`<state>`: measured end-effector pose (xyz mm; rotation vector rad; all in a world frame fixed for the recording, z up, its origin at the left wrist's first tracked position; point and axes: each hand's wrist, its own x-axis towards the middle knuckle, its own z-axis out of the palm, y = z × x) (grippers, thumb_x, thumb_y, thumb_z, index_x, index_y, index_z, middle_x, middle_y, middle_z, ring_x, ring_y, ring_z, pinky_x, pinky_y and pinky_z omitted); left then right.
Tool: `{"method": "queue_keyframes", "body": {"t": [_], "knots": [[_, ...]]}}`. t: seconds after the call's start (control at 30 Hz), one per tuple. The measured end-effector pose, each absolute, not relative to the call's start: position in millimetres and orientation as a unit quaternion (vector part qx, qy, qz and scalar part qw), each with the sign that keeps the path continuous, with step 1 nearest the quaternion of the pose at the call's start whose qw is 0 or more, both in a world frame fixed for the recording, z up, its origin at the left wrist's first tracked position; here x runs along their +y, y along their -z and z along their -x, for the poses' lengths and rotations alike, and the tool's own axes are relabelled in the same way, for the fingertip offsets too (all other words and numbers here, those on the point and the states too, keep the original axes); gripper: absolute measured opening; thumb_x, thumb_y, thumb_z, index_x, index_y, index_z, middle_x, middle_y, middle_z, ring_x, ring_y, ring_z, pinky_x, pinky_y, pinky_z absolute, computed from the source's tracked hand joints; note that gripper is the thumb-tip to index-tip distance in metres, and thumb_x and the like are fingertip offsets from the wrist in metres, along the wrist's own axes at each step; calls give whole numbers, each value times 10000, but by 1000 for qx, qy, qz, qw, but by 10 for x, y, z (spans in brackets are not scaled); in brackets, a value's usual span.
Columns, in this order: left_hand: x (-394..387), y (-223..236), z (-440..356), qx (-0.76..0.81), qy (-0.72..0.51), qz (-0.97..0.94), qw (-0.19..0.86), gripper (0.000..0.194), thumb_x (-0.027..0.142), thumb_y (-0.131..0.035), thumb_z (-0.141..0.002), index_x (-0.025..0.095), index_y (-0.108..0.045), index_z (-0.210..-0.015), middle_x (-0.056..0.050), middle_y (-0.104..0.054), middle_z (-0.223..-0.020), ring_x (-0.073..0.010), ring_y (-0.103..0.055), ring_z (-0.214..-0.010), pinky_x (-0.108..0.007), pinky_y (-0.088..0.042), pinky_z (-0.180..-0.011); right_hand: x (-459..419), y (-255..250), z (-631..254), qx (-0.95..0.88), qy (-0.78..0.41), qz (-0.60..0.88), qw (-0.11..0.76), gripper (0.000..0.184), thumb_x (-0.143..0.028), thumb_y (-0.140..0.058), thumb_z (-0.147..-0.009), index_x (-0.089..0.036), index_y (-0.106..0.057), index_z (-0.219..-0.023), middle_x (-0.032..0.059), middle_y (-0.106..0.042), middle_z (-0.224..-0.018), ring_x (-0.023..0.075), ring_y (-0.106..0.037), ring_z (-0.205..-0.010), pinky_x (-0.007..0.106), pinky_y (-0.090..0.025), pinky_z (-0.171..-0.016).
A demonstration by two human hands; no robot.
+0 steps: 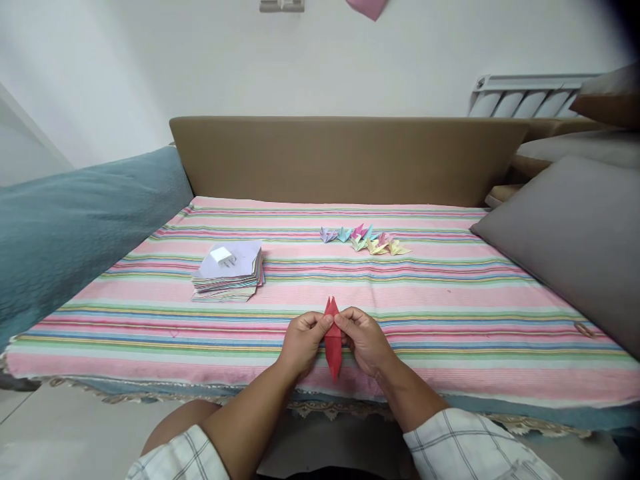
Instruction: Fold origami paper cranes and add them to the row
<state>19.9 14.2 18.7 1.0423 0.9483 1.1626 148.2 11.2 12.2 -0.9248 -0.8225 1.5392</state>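
Observation:
A narrow red folded paper (333,353) is held upright between my two hands, close to the front edge of the striped cloth. Its top ends in two thin points, and its lower end tapers to one. My left hand (303,340) pinches its left edge with thumb and fingers. From the other side, my right hand (365,337) grips the right edge the same way. Both thumbs meet near the upper middle of the paper. The fingers behind it are partly hidden.
Several small folded paper cranes (370,240) lie farther back on the striped cloth (430,293). To the left, a white plug adapter (223,256) rests on a stack of square paper (227,283). A grey cushion (575,233) leans at right; a brown backrest (345,160) rises behind.

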Motion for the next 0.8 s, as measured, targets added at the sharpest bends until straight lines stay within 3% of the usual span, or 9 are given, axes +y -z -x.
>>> {"method": "queue_keyframes", "body": {"t": [0.4,0.53,0.67,0.8], "knots": [[130,-232,-212,388,-480,-492,613,297,439,-678,-703,156,-635,-623,-11,-641,-590,-145,-577,-572,-279,-463,-628,110,-181,-1510,-366,-631,399,555,332,-440,-761,-604,-168,-570,-606,-63,-472,-469,60,-378,-453,201,-306,-458],[129,-247,-201,410,-459,-535,579,275,427,-664,-716,162,-652,-641,-19,-647,-607,-145,-569,-579,-254,-436,-593,125,-182,-1540,-375,-653,379,537,330,-478,-723,-645,-184,-583,-693,-59,-495,-515,66,-381,-457,206,-303,-462],[125,-268,-201,444,-442,-571,530,230,393,-698,-678,173,-666,-619,-5,-625,-597,-123,-519,-565,-221,-385,-545,151,-162,-1581,-427,-596,407,545,353,-468,-721,-651,-175,-542,-571,-64,-424,-473,65,-324,-458,215,-263,-452],[107,-273,-237,399,-433,-508,629,250,353,-783,-571,169,-625,-632,28,-595,-591,-94,-493,-545,-203,-369,-536,169,-142,-1591,-423,-569,416,569,364,-461,-714,-661,-178,-518,-541,-62,-424,-469,68,-322,-459,218,-263,-451]]}}
